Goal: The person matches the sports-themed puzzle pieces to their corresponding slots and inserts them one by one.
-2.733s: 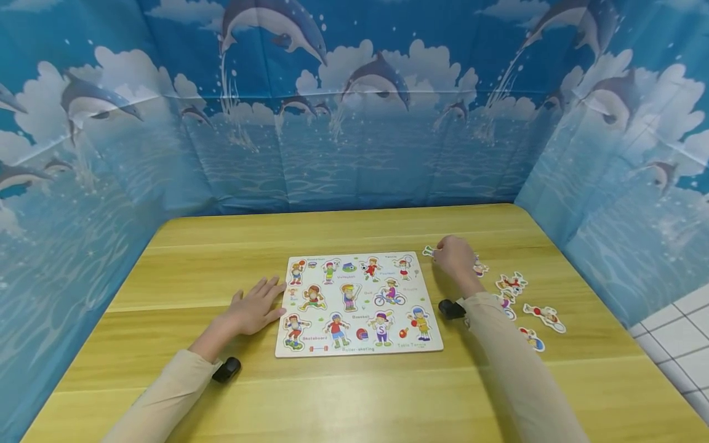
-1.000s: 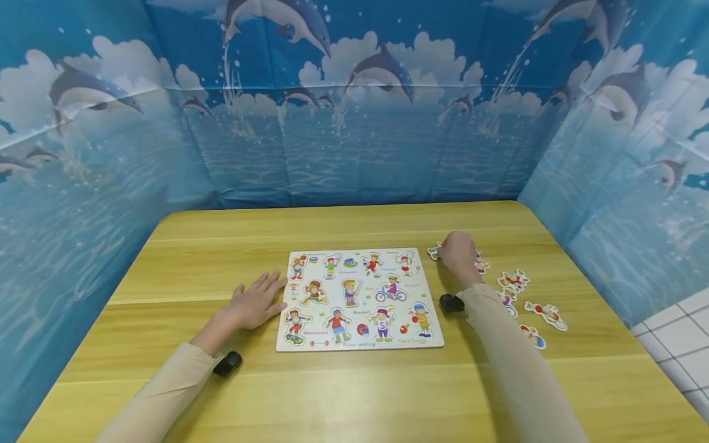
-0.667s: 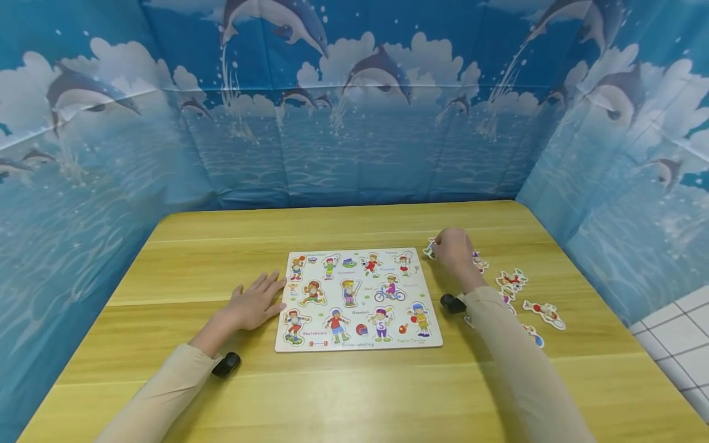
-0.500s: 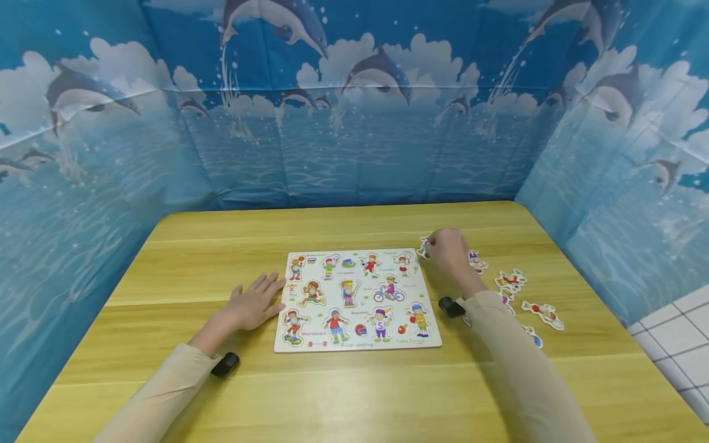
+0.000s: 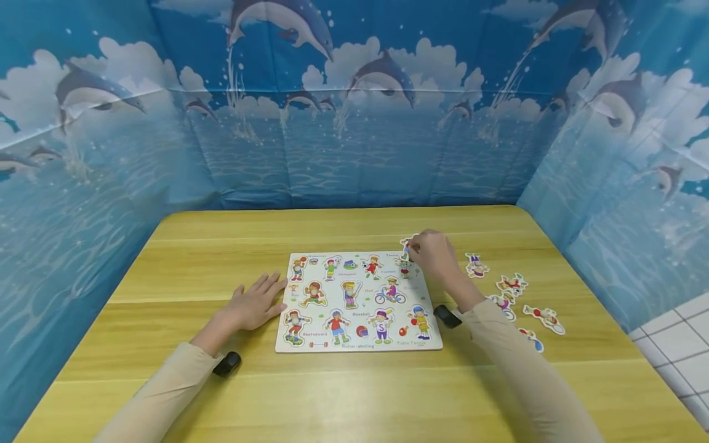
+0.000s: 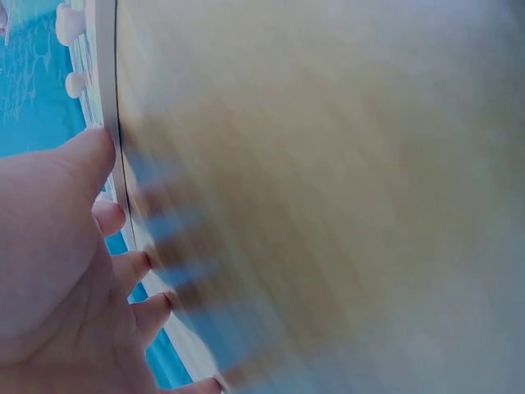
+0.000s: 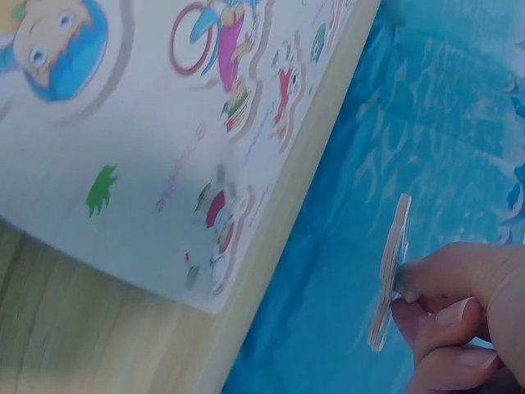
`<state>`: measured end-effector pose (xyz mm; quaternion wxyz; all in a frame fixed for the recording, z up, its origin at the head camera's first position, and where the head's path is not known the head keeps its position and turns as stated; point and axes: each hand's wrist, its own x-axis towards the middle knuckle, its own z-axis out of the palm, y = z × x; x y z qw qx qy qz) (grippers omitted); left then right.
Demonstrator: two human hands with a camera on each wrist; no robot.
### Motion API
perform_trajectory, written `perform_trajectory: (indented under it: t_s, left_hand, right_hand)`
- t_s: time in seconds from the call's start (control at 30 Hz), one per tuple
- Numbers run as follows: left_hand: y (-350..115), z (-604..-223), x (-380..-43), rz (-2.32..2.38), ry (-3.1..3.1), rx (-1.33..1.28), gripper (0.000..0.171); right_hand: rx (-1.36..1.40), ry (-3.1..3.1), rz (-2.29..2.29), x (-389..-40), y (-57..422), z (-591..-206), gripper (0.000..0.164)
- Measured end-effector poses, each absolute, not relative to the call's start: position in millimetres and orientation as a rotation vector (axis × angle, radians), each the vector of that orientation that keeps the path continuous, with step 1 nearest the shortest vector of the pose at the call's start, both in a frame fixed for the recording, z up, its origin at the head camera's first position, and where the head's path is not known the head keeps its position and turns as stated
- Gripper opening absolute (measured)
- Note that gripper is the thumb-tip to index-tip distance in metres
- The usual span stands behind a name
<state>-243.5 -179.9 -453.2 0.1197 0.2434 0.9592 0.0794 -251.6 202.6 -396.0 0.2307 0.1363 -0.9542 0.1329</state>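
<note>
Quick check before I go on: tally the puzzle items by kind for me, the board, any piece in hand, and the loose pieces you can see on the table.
Board: 1
Held piece: 1
Loose pieces: 5 in view; the right sleeve could hide more
Total: 7

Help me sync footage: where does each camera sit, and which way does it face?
Head: on the head, facing forward and down at the table, puzzle board and curtain; left hand, right hand and sleeves show.
Left wrist: on that wrist, facing the puzzle board's edge; only left hand shows.
Right wrist: on that wrist, facing the puzzle board's corner and curtain; only right hand shows, pinching a puzzle piece.
Shared: head and right wrist show that puzzle piece.
</note>
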Motion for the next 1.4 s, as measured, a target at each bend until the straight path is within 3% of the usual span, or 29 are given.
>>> perform_trajectory:
  t_s: [1.4]
  left_hand:
    - [-180, -449, -242, 0.240, 2.799, 0.692, 0.060]
  right_hand:
    - [0.792, -2.659, 0.432, -213, 147, -398, 0.013]
